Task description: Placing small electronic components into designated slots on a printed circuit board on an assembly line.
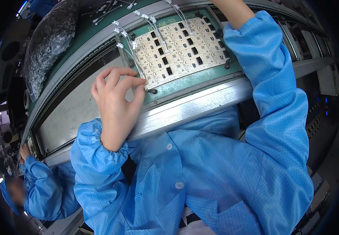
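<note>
At frame centre, a thin wire (132,58) is pinched by the left hand (116,98) at the circuit panel (181,47); several connectors look seated, others apparently remain; the right hand is out of view.

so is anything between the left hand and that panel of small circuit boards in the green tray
Nothing visible does. The left hand sits at the lower left corner of the circuit board panel, fingertips pinched right at its edge, where thin white wires run. The right hand is out of view past the top edge.

right hand: cut off by top edge, grip untellable | circuit panel (179,45): right corner hidden behind blue sleeve (273,78) | co-worker (40,188): blurred
</note>
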A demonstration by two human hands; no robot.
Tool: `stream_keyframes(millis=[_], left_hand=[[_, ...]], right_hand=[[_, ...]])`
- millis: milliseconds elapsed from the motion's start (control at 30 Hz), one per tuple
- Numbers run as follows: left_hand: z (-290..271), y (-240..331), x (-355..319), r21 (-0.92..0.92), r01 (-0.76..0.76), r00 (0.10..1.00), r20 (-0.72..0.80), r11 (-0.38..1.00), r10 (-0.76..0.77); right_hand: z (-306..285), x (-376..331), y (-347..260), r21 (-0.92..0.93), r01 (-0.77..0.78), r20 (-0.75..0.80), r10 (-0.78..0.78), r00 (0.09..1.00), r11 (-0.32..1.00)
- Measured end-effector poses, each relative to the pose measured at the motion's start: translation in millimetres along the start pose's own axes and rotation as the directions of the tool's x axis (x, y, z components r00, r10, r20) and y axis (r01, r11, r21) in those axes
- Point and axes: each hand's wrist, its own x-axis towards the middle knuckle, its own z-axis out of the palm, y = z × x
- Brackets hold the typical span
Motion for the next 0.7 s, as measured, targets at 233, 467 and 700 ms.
stream_keyframes(millis=[233,467,700], left_hand=[[-15,4,0,0.074,-0.122,0.991,0.056,0.990,0.118],[-14,-6,-12,0.092,-0.129,0.991,0.038,0.987,0.126],[-29,-9,7,0.082,-0.210,0.972,0.128,0.974,0.198]], right_hand=[[-48,-20,-9,0.120,-0.047,0.073,0.038,0.997,0.992],[-64,-48,-39,0.361,-0.190,0.147,0.145,0.978,0.913],[-70,-74,-46,0.404,-0.158,0.261,0.052,0.964,0.901]])
